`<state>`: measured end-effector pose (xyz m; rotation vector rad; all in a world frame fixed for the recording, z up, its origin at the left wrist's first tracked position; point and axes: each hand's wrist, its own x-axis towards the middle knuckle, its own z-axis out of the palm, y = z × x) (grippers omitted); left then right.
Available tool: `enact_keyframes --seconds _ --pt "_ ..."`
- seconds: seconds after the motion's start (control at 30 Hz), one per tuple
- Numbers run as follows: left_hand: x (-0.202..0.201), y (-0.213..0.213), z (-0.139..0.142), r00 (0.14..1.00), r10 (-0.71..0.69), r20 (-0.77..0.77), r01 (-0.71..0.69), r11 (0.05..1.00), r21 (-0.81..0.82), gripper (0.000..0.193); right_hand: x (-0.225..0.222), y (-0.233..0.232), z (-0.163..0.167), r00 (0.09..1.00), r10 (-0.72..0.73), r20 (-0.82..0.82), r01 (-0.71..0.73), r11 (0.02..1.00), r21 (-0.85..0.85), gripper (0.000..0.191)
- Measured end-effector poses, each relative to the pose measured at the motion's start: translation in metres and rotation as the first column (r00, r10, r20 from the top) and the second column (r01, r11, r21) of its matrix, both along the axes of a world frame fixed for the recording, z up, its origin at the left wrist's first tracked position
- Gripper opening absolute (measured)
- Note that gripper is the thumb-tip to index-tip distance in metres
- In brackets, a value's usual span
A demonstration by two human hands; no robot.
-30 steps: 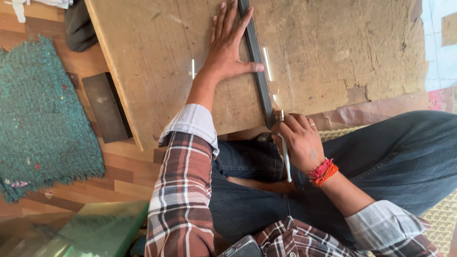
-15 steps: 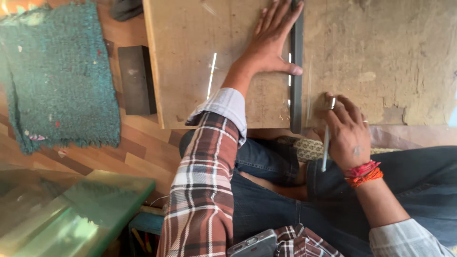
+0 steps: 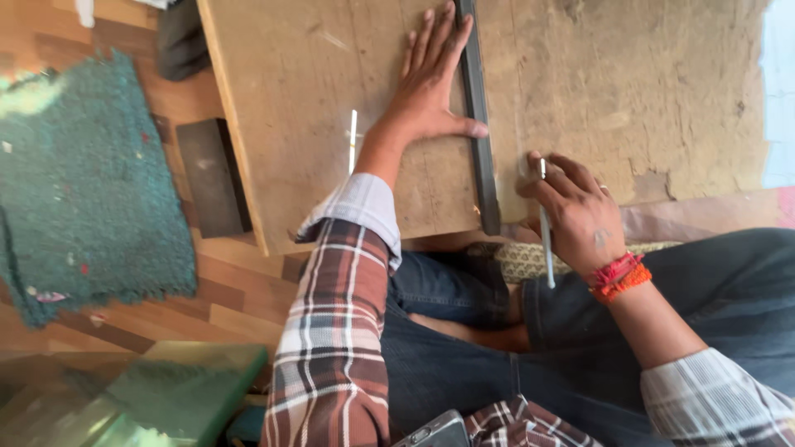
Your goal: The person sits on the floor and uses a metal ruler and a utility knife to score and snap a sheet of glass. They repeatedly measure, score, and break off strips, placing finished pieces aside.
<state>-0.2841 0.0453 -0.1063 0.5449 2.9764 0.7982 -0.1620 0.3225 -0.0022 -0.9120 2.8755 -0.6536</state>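
My left hand (image 3: 426, 91) lies flat, fingers spread, pressing a long dark straightedge (image 3: 479, 124) against a clear glass sheet (image 3: 352, 141) on the wooden board (image 3: 290, 99). My right hand (image 3: 575, 211) grips a thin silver rod-shaped tool (image 3: 546, 228) just right of the straightedge's near end, its tip at the board. An orange-red thread band circles the right wrist. I sit cross-legged in blue jeans and a plaid shirt.
A green woven mat (image 3: 74, 190) lies on the wooden floor at left. A dark flat block (image 3: 214, 178) rests beside the board. Thick greenish glass panes (image 3: 132, 397) lie at the lower left. A phone (image 3: 431, 432) sits in my lap.
The view has shifted. My right hand with the thin tool has moved up from my lap to the board beside the straightedge. The left hand stays pressed on the straightedge.
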Motion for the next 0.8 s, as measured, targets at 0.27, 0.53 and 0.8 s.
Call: enact_keyframes --seconds 0.27,0.53,0.8 --pt "0.003 -0.001 -0.008 0.999 0.005 0.051 -0.001 0.997 -0.071 0.162 0.023 0.001 0.005 0.978 -0.124 0.17 0.147 0.98 -0.132 0.04" --pt "0.003 -0.003 -0.029 0.994 0.007 0.112 0.006 0.993 -0.119 0.165 0.079 -0.006 0.008 0.987 0.041 0.155 -0.01 0.981 -0.194 0.025" --pt "0.003 -0.003 -0.02 0.998 0.008 0.06 -0.001 0.994 -0.106 0.165 0.083 -0.01 -0.001 0.976 0.06 0.21 -0.042 0.995 -0.091 0.023"
